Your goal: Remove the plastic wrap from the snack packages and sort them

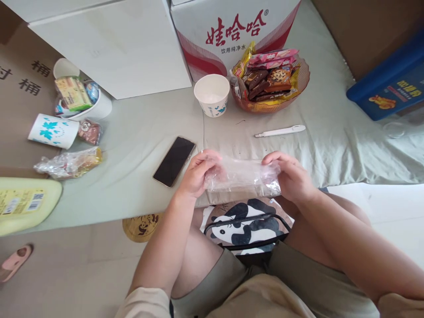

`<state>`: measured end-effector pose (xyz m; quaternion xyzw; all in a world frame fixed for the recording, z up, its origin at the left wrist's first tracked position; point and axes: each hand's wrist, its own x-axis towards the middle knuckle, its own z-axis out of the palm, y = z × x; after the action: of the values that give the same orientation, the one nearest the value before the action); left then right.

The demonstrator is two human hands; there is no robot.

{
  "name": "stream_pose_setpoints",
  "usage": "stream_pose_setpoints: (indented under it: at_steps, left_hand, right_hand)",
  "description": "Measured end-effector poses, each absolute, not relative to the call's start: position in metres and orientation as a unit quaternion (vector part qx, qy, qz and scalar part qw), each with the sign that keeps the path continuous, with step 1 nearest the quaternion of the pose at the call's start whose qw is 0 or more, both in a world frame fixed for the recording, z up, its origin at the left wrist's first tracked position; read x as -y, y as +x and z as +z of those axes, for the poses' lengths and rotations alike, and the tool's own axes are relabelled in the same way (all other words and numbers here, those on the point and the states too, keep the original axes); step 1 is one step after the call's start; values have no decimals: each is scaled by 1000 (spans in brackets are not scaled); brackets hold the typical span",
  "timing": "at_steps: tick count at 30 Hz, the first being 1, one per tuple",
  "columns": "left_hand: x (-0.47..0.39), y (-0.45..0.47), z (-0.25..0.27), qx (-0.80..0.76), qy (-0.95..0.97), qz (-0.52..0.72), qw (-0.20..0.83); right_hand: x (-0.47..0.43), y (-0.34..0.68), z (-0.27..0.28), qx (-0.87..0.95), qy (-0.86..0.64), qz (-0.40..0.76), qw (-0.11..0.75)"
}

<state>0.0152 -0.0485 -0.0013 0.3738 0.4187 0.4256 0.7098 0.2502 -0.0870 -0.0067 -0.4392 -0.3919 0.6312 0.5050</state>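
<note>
A clear plastic bag [243, 174] is stretched between my two hands, just over the front edge of the cloth-covered table. My left hand [200, 172] pinches its left end, and my right hand [293, 176] grips the right end. Nothing can be made out inside the crinkled film. A dark phone [174, 160] lies flat just left of my left hand. Beyond the bag, a white utility knife [280, 131] rests on the cloth. Farther back stands a white paper cup [212, 96], its opening facing up.
An amber bowl [265, 105] holds wrapped snacks, against a white carton [232, 31]. At left are a paper cup on its side [54, 131], wrapped snacks [71, 162] and a yellow-green bottle [26, 205]. A blue container [391, 84] stands right.
</note>
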Motion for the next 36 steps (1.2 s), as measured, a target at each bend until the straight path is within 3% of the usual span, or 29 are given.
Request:
stream_pose_setpoints:
  at_steps: [8,14,18,25,31,33,36]
  left_hand:
    - [45,14,-3,-398,387,410,724]
    - [45,13,-13,-425,480,384,664]
    - [48,14,-16,-438,484,379,656]
    - [46,13,-12,-436,456,358,689]
    - [53,23,-13,-399,495,194,747]
    - [57,29,-15,-401,521,138,741]
    - [60,36,-19,-433,529,155,713]
  right_hand:
    - [85,252,-13,449,-463,572,507]
    - [84,246,-10,391,-455,602,526]
    - [81,244,-14,396,-487,611,483]
    - [79,246,-12,380,-539,565,496]
    - [84,243,-12,459,-470,640,399]
    - [84,242,-15,457,-471,626,420]
    - [81,243,-19,439,-505,588,455]
